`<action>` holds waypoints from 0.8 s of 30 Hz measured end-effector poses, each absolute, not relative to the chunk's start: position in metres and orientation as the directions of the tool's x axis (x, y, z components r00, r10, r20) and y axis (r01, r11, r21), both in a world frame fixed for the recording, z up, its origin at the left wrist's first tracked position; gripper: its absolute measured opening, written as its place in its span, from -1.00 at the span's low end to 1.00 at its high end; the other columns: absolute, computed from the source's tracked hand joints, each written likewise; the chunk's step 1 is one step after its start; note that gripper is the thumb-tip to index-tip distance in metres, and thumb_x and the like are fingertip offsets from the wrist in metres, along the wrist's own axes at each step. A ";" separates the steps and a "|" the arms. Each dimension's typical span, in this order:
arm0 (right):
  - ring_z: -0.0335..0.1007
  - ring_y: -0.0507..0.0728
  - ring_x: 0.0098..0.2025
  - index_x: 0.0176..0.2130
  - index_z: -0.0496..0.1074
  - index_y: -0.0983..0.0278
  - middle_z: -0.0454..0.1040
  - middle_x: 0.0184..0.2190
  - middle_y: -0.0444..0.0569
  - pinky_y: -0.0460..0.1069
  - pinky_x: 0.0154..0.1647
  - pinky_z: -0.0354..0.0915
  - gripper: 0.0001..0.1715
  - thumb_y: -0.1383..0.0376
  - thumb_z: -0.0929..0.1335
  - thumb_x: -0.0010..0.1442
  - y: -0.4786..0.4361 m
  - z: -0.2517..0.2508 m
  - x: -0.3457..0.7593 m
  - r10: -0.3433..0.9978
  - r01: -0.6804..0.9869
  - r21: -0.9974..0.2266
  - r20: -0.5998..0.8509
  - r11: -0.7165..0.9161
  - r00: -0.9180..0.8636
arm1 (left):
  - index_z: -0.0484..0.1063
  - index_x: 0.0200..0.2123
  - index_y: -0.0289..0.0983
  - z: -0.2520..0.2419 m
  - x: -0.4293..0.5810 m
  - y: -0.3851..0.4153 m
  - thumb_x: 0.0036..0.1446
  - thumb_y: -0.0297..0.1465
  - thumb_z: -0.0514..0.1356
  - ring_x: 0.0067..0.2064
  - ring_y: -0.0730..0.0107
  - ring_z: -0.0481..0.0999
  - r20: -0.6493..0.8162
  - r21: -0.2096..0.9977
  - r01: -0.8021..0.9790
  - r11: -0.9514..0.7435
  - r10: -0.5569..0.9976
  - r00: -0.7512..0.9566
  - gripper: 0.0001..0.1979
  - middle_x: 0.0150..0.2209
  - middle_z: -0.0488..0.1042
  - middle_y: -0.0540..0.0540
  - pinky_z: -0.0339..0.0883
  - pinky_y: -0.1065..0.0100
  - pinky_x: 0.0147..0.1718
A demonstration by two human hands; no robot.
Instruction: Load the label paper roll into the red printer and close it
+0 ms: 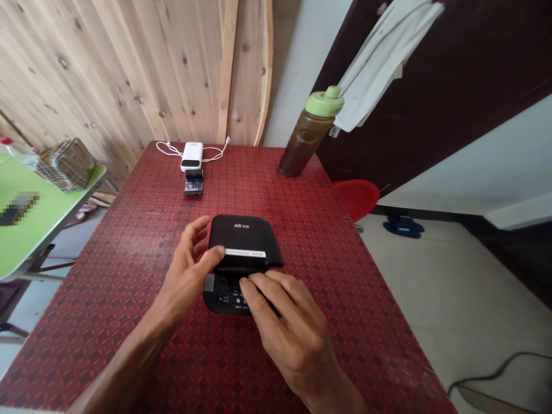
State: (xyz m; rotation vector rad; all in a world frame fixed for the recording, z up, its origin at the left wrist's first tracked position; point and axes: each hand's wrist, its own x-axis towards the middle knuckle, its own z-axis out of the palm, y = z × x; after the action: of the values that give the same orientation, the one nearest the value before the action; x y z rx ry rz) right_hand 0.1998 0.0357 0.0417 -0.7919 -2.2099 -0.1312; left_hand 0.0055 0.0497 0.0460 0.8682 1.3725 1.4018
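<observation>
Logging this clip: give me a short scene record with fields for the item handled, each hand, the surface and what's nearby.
Item: black plastic device, cover partly lifted off a lower part with buttons; white label strip on the cover
Left hand: thumb on the cover by the label
Right hand: fingers on the device's lower part, at the cover's edge
Surface: red patterned tabletop
Nearby: white power bank with white cable; bottle with green cap

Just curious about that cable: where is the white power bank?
In the head view, the white power bank sits near the far edge of the red table, left of the green-capped bottle.
</observation>
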 end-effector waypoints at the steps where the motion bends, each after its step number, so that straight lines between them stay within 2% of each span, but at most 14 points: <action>1: 0.62 0.25 -0.03 -0.01 0.62 0.43 0.73 -0.10 0.13 0.12 0.00 0.51 -0.78 0.56 0.39 0.44 0.035 0.041 0.201 0.503 0.591 -0.146 0.703 0.794 -0.502 | 0.43 0.30 -0.16 0.042 0.007 0.043 0.16 -0.23 0.44 0.36 -0.05 0.48 -0.176 0.974 -0.186 0.127 0.946 -0.274 -0.35 0.37 0.48 -0.23 0.33 0.01 0.31; 6: 0.61 0.33 0.20 -0.05 0.60 0.32 0.69 0.13 0.18 0.21 0.19 0.46 -0.81 0.53 0.41 0.43 0.036 0.040 0.203 0.596 0.629 -0.233 0.658 0.742 -0.460 | 0.37 0.36 -0.20 0.029 0.009 0.031 0.22 -0.18 0.42 0.46 -0.09 0.37 -0.275 0.935 -0.281 0.216 0.942 -0.191 -0.31 0.44 0.42 -0.24 0.24 -0.01 0.41; 13: 0.69 0.26 0.14 -0.03 0.55 0.31 0.75 0.05 0.06 0.17 0.22 0.47 -0.83 0.51 0.41 0.43 0.040 0.041 0.201 0.632 0.600 -0.302 0.615 0.741 -0.471 | 0.37 0.38 -0.21 0.030 0.009 0.032 0.22 -0.19 0.43 0.36 -0.07 0.49 -0.288 0.925 -0.306 0.225 0.941 -0.179 -0.29 0.39 0.48 -0.22 0.38 0.06 0.29; 18: 0.68 0.23 0.17 -0.01 0.53 0.30 0.74 0.07 0.05 0.16 0.25 0.48 -0.83 0.49 0.39 0.46 0.039 0.040 0.202 0.661 0.598 -0.344 0.596 0.724 -0.456 | 0.38 0.39 -0.19 0.028 0.010 0.032 0.23 -0.18 0.44 0.30 -0.04 0.55 -0.269 0.937 -0.280 0.208 0.942 -0.202 -0.29 0.36 0.52 -0.22 0.45 0.10 0.20; 21: 0.64 0.22 0.22 0.04 0.53 0.31 0.72 0.10 0.07 0.16 0.29 0.49 -0.81 0.47 0.38 0.47 0.037 0.039 0.204 0.662 0.586 -0.359 0.591 0.727 -0.460 | 0.38 0.40 -0.18 0.025 0.008 0.031 0.23 -0.16 0.45 0.32 -0.07 0.54 -0.273 0.939 -0.270 0.213 0.939 -0.209 -0.27 0.38 0.51 -0.23 0.43 0.06 0.24; 24: 0.58 0.20 0.29 0.14 0.51 0.35 0.68 0.15 0.13 0.14 0.34 0.48 -0.72 0.48 0.38 0.48 0.030 0.037 0.209 0.677 0.571 -0.405 0.609 0.714 -0.414 | 0.43 0.38 -0.14 0.020 0.004 0.025 0.26 -0.15 0.43 0.43 -0.10 0.44 -0.276 0.932 -0.293 0.212 0.940 -0.200 -0.33 0.41 0.48 -0.19 0.30 0.01 0.38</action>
State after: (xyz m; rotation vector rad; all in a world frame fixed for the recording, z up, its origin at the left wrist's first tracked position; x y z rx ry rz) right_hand 0.2093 0.0303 0.0375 -0.9448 -2.1275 0.1697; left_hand 0.0043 0.0251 0.0203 0.7029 1.2806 1.3038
